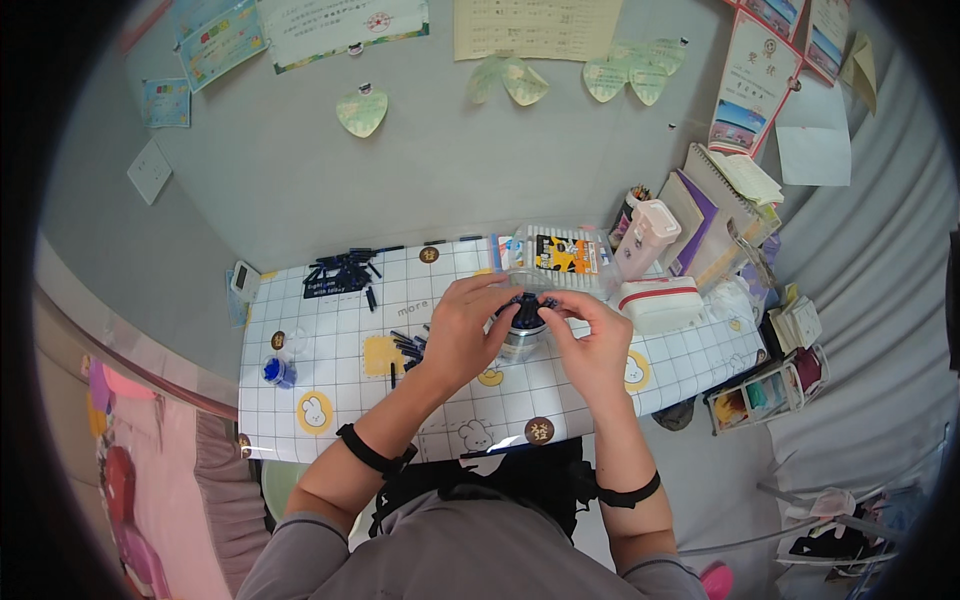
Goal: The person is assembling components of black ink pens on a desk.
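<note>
A clear round jar (522,348) stands on the table in front of me. Dark blue-black ink cartridges (527,314) are bunched at its mouth. My left hand (462,328) closes on this bunch from the left, fingertips at the jar's rim. From the other side my right hand (592,338) pinches the bunch between thumb and fingers. Loose cartridges (408,346) lie beside my left hand and are partly covered by it. Farther left, a larger heap of dark cartridges (342,274) lies near the wall.
A small jar with blue contents (280,373) stands at the table's left. Behind my hands is a clear plastic box (565,255). To the right are a white pouch (660,303), a pink container (648,238), a pen holder (630,212) and upright books (695,225).
</note>
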A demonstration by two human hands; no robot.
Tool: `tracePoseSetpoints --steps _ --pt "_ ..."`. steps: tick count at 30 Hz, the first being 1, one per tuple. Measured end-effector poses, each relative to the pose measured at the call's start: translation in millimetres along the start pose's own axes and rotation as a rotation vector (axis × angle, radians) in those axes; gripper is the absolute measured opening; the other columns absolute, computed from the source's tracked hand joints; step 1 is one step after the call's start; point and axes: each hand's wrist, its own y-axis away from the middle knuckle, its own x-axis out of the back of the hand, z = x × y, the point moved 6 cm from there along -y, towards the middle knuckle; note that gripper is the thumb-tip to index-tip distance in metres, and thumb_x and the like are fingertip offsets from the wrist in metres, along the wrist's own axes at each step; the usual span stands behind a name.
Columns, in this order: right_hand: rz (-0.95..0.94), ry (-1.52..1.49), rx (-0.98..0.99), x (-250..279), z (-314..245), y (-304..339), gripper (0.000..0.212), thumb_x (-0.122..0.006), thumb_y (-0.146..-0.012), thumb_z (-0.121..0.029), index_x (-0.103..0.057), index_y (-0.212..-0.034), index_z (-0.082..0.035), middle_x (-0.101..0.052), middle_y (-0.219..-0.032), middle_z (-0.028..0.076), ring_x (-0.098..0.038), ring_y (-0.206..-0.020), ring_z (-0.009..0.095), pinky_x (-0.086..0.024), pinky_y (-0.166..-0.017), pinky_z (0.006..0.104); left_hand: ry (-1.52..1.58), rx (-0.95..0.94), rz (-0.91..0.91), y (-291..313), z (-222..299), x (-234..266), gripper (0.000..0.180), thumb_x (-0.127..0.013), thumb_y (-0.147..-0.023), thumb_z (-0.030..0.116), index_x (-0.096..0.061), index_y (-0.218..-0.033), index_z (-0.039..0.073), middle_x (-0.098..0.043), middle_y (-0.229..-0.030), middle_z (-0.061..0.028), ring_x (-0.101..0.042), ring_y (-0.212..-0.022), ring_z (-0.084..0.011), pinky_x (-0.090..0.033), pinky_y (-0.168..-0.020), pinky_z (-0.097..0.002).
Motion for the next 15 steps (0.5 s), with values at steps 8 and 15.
tracePoseSetpoints --steps 8,15 --pt "0.006 0.211 0.105 -5 1 -5 0.027 -0.089 -0.084 -0.007 -0.081 -0.110 -0.005 -0.081 -0.093 0.009 -0.074 -0.093 0.028 -0.059 -0.082 0.0400 0.013 0.057 -0.002 3 -3 -2 0.045 -0.083 -0.094 0.008 -0.073 -0.137 0.005 -0.077 -0.133 -0.0139 -0.068 -0.134 -0.0353 -0.053 -0.112 -0.0458" --pt "-0.063 0.317 0.072 -22 -1 -5 0.037 -0.088 -0.087 -0.011 -0.079 -0.123 -0.004 -0.080 -0.098 0.011 -0.072 -0.104 0.030 -0.058 -0.089 0.0415 -0.024 0.078 0.090 8 -9 43 0.044 -0.083 -0.092 0.005 -0.072 -0.135 0.005 -0.076 -0.130 -0.0153 -0.068 -0.131 -0.0374 -0.052 -0.111 -0.0484"
